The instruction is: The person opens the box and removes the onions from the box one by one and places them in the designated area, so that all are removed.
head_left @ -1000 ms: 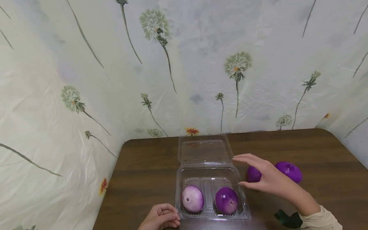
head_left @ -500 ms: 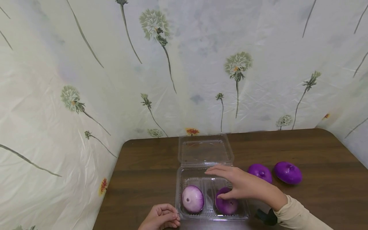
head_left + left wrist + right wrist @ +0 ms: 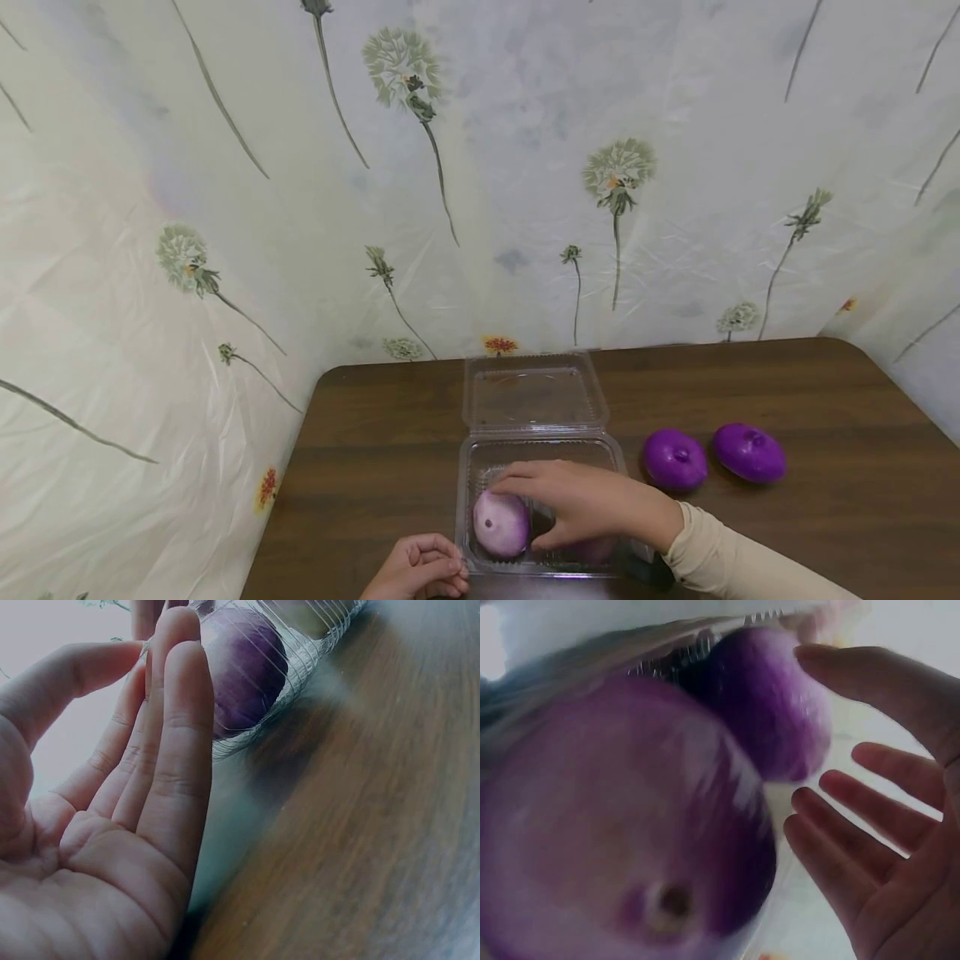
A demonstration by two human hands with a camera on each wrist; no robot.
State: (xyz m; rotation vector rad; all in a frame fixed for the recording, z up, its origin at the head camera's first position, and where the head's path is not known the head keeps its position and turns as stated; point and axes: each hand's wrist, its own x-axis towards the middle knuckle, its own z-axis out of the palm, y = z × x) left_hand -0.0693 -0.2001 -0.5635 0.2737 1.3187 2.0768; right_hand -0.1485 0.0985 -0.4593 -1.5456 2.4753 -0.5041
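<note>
My left hand [image 3: 420,568] pinches the front left corner of a clear plastic clamshell container [image 3: 467,467] between thumb and fingertips; the left wrist view shows this pinch up close. Inside the container, a pale purple onion [image 3: 501,527] sits on the left. A darker purple onion [image 3: 622,817] sits on the right, mostly hidden under my right hand in the head view. Over the container, my right hand [image 3: 592,504] reaches toward the pale onion, thumb and fingers spread. The right wrist view shows its fingers loosely bent, with no onion inside them.
Two deep purple onions [image 3: 675,460] lie on the brown wooden table [image 3: 390,442], right of the container. The container's lid [image 3: 536,398] lies folded back toward the wall. A floral sheet [image 3: 480,167] hangs behind the table. A dark object is partly hidden beneath the right wrist.
My right hand has moved left from beside the container, across the darker onion, to the pale onion. The left hand has kept its grip on the corner.
</note>
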